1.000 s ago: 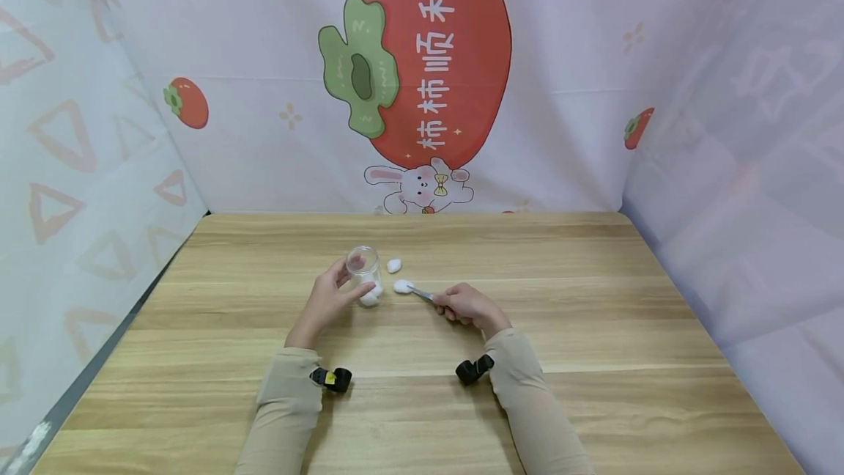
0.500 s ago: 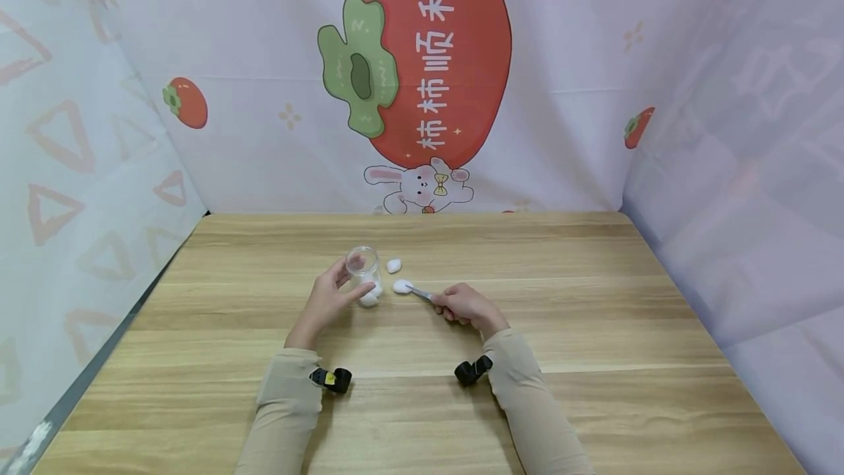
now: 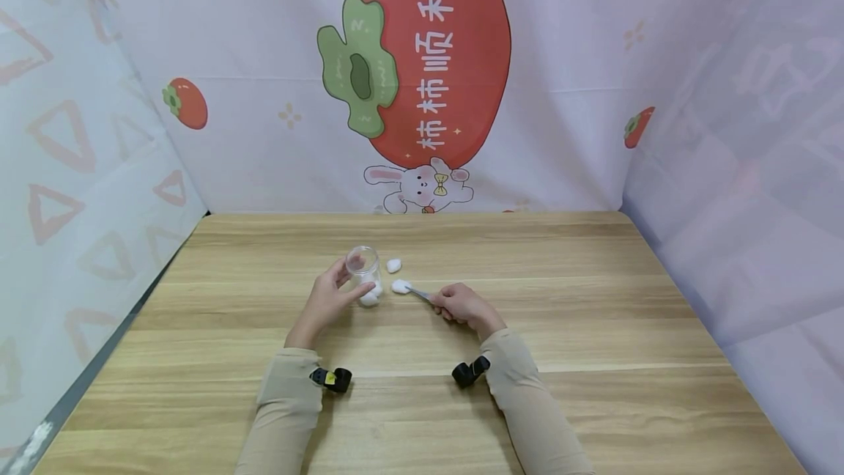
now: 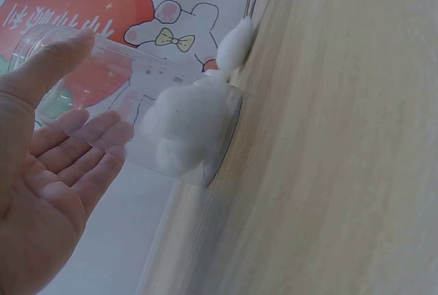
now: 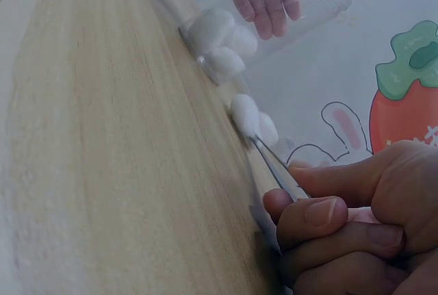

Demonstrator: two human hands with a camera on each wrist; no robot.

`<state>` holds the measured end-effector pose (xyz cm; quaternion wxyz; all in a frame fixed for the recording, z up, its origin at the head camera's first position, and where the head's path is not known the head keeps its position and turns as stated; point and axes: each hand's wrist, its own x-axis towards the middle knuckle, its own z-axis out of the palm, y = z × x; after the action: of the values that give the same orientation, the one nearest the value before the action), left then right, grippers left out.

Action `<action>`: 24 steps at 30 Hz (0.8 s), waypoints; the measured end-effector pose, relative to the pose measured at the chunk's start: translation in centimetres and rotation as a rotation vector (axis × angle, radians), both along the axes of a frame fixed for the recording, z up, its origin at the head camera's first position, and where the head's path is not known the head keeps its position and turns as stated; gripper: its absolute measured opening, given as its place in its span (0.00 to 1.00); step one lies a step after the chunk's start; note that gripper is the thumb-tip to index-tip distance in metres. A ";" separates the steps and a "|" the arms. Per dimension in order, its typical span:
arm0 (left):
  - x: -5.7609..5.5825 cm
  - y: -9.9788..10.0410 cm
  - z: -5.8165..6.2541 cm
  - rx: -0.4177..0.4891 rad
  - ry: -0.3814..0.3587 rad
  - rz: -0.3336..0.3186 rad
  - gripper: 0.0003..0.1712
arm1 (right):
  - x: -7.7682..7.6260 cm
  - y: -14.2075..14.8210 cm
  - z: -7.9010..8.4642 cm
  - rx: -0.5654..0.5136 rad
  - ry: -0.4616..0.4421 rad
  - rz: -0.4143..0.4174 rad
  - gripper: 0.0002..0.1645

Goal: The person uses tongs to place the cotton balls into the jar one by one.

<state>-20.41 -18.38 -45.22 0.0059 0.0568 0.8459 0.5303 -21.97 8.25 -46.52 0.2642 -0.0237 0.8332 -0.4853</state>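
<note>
My left hand [image 3: 326,300] holds a clear, lidless plastic jar [image 3: 365,267], thumb on one side and fingers round the other. The jar stands upright on the table with several white cotton balls [image 5: 219,42] at its bottom. In my right hand [image 3: 464,303] I pinch a pair of metal tweezers [image 5: 279,166] between thumb and fingers. Their tips meet one cotton ball [image 3: 400,286] lying just right of the jar. Another cotton ball [image 3: 393,265] lies a little farther back; in the right wrist view the nearer ball partly hides it.
A wood-grain table [image 3: 422,409] carries everything. Behind it hangs a white cloth [image 3: 560,130] printed with persimmons and a rabbit; pale patterned sheets line both sides. A black wrist camera [image 3: 339,380] sits on the left sleeve, another on the right.
My right hand has shifted very slightly left, and the cotton ball at the tweezers' tips has moved a touch toward the jar. The left hand and jar stay put.
</note>
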 end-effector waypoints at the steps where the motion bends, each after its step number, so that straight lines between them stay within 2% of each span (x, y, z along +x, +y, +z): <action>1: 0.0 0.0 0.0 0.000 0.001 0.000 0.44 | 0.0 0.0 0.0 -0.002 0.002 0.004 0.20; 11: 0.0 0.1 0.1 -0.006 0.007 -0.005 0.44 | 0.1 0.1 0.5 -0.001 0.013 -0.019 0.18; 24: 0.2 0.1 0.3 0.013 -0.002 -0.012 0.44 | 0.2 0.8 2.2 -0.085 0.067 -0.022 0.17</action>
<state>-20.25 -18.33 -44.94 0.0094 0.0612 0.8421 0.5358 -21.74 9.04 -44.31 0.2295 -0.0421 0.8204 -0.5220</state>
